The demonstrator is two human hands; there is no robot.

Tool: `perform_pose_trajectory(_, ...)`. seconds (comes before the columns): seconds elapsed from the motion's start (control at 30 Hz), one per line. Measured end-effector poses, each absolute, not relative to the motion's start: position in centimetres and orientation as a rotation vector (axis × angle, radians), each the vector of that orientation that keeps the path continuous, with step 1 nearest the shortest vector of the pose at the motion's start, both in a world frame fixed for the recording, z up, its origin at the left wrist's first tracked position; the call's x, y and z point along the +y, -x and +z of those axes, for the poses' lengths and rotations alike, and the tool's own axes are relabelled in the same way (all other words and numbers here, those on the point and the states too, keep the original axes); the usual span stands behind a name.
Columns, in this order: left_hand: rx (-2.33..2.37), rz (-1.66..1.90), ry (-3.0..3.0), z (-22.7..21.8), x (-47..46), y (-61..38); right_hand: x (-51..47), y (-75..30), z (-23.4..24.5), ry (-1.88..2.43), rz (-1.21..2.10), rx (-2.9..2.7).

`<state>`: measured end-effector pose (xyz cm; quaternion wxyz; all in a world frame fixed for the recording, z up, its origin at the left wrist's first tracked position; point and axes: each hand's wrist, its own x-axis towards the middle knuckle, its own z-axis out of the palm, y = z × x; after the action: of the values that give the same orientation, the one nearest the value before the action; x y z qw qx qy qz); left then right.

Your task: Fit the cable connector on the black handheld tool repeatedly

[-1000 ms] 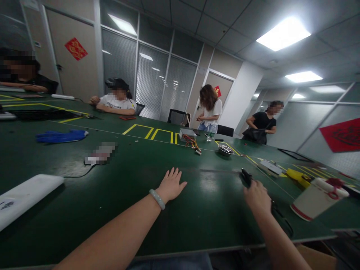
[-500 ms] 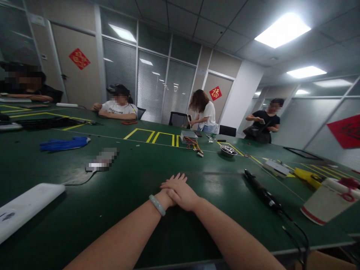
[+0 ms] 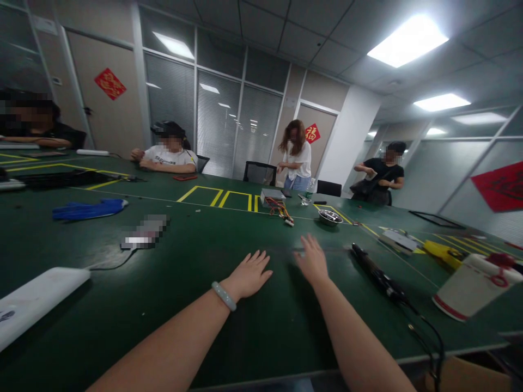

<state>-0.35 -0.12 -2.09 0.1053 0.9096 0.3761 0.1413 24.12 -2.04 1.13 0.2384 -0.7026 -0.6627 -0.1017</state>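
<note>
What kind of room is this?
Probably an office used as an electronics assembly workshop: a long green table marked with yellow tape boxes, a power supply with loose wires, a corded electric screwdriver, glass partitions with blinds.

An office workroom: glass partitions (image 3: 212, 125), ceiling panels (image 3: 404, 41), taped green worktable (image 3: 212, 239).

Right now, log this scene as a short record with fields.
left hand: open, flat on the green table, pale bracelet at the wrist
right hand: open, fingers spread, holds nothing
nearest tool: black corded tool, right of the right hand, untouched
far side: metal bowl, blue glove
</note>
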Motion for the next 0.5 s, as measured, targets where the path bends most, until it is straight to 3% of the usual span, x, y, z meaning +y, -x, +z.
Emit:
perform_pose_trajectory(0.17, 1.095, 0.378, -2.642, -1.1, -0.7, 0.6, -5.1, -37.0, 0.2, 2.551, -0.639, -0.882)
perform_pose_trajectory(0.3, 1.091, 0.387, -2.626, -1.2, -0.7, 0.5, -8.6, -44.0, -0.9, 2.727, -0.445, -0.555)
perform_pose_trajectory(0.5, 1.093, 0.425, -2.642, -1.3, -0.7, 0.5, -9.6, -47.0, -1.8, 2.679, -0.206, -0.496)
